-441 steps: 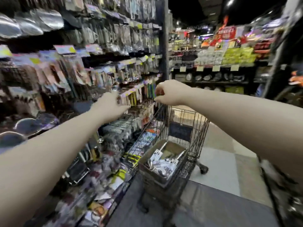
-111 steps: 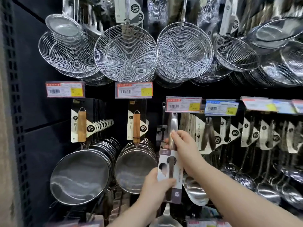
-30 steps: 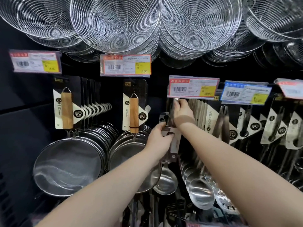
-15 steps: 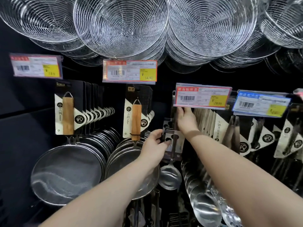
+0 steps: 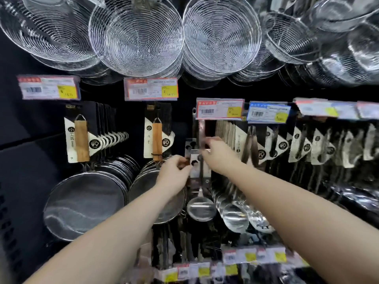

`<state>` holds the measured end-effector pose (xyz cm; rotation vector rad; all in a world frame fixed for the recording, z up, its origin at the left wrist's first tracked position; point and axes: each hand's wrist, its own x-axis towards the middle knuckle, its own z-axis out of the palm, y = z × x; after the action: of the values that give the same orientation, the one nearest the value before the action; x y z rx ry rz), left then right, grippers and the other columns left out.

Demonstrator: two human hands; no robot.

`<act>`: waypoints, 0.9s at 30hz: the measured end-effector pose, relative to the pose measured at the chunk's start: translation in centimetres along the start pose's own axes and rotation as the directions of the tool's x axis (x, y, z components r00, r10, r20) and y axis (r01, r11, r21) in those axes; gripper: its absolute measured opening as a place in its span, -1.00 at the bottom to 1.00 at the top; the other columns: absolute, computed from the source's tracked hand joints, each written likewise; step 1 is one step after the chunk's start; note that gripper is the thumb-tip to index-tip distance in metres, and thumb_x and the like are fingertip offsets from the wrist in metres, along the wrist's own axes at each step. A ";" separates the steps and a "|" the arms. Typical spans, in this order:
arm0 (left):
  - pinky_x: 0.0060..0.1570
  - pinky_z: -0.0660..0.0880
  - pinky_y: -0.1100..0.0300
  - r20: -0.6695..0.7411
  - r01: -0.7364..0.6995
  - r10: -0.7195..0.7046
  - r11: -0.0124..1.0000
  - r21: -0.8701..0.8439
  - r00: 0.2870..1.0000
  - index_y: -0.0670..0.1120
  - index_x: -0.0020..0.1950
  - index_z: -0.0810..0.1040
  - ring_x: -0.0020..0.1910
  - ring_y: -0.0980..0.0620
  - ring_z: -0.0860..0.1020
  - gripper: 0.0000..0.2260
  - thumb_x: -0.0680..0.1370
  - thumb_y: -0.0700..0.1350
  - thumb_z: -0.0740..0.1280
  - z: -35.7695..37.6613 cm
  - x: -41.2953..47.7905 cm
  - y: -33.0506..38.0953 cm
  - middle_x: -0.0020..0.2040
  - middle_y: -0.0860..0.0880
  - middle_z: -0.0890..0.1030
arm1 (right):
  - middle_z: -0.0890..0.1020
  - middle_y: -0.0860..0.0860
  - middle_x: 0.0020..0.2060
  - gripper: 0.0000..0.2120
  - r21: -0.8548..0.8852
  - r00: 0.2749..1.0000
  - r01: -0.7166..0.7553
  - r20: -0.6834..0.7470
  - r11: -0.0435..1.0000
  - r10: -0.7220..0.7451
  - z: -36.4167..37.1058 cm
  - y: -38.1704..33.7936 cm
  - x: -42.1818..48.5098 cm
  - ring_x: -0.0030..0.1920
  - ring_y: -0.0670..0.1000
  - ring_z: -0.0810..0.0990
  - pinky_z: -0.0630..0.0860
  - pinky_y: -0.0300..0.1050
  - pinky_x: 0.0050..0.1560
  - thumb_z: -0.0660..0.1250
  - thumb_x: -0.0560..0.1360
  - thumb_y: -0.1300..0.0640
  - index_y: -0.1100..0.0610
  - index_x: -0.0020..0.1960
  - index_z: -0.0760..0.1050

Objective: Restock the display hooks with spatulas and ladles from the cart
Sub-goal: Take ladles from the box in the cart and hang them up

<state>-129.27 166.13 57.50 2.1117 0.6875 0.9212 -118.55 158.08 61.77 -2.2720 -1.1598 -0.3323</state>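
A steel ladle (image 5: 201, 208) with a paper card on its handle hangs at the display hook below the red price tag (image 5: 219, 108). My left hand (image 5: 174, 175) pinches the left edge of the ladle's card. My right hand (image 5: 217, 154) is blurred and grips the upper part of the ladle's handle, just under the hook. The hook itself is hidden behind the tag and my fingers. More ladles (image 5: 233, 216) hang in a row just to the right. The cart is out of view.
Wire skimmers (image 5: 221, 35) hang in a row above. Mesh strainers with wooden handles (image 5: 82, 199) fill the hooks to the left. Carded utensils (image 5: 320, 148) hang to the right. A row of price tags (image 5: 235, 265) runs along the shelf below.
My right hand has dropped from just under the price tag to the ladle's handle. My left hand stays on the card. The view has pulled back and tilted slightly.
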 end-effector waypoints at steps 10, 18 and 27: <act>0.07 0.49 0.04 0.359 -0.325 0.217 0.906 0.273 0.908 -0.06 0.22 0.48 0.19 -0.14 0.51 -0.64 0.49 0.07 0.30 4.9 -11.3 1.3 0.21 -0.10 0.54 | 0.52 0.16 0.16 -0.68 -0.361 0.985 -0.121 0.071 0.924 0.157 -4.9 4.7 -17.3 0.18 0.22 0.51 0.49 0.06 0.13 0.20 0.52 0.01 0.11 0.21 0.47; 0.12 0.47 -0.01 0.618 -0.544 0.327 0.815 0.198 0.715 -0.06 0.24 0.45 0.24 -0.15 0.46 -0.60 0.50 0.13 0.28 14.3 -19.6 9.2 0.23 -0.09 0.49 | 0.49 0.14 0.24 -0.60 -0.532 0.890 -0.406 -0.045 0.743 0.454 -11.8 13.7 -30.8 0.26 0.21 0.46 0.42 0.08 0.19 0.20 0.51 0.03 0.08 0.32 0.38; 0.19 0.47 -0.05 0.768 -0.730 0.482 0.683 -0.028 0.422 -0.07 0.28 0.43 0.25 -0.17 0.47 -0.54 0.48 0.17 0.28 30.4 -31.0 21.0 0.24 -0.13 0.49 | 0.51 0.15 0.17 -0.64 -0.532 0.682 -0.666 -0.151 0.522 0.716 -22.3 26.0 -46.2 0.21 0.21 0.48 0.42 0.08 0.18 0.19 0.52 0.02 0.11 0.28 0.39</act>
<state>-120.53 119.86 46.98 2.8071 -0.4750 0.1821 -124.39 102.22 49.34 -3.0646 -0.0539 -0.2573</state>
